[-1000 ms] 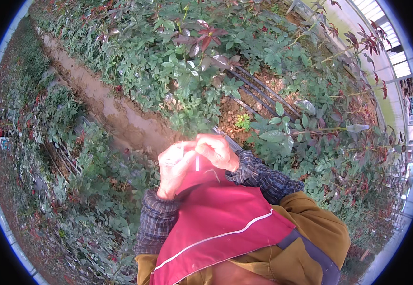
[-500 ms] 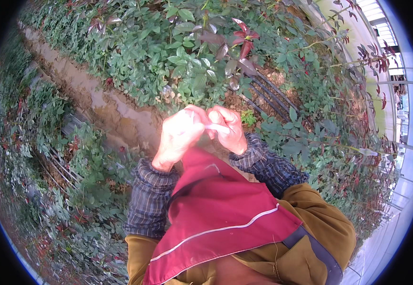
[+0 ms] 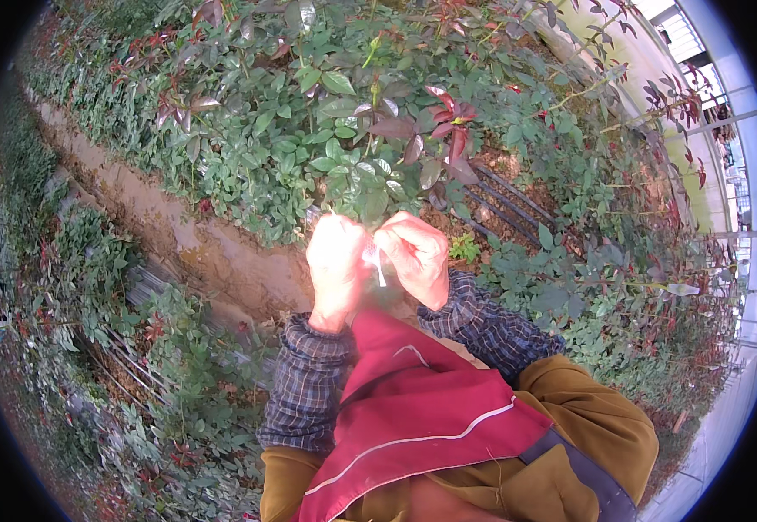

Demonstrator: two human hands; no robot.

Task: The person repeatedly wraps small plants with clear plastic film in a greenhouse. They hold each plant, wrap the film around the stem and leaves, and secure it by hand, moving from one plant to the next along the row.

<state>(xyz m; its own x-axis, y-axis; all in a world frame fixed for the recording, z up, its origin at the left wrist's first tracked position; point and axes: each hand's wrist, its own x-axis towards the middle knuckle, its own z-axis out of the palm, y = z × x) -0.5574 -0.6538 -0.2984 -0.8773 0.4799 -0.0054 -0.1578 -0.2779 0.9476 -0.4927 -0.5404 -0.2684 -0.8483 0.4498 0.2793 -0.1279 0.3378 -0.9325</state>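
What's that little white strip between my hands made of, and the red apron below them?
The white strip, pinched between left hand and right hand, looks like thin, limp plastic or paper; glare leaves it open. The red apron looks like matte woven cloth, folding softly, with a white piped line.

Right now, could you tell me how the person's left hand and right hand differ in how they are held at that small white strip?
The left hand is brightly lit and washed out, its back turned to the camera; the right hand is more shaded, with its knuckles showing. The left hand stands upright over its wrist; the right hand leans in from its side. Both are closed at the small white strip between them, above the red cloth.
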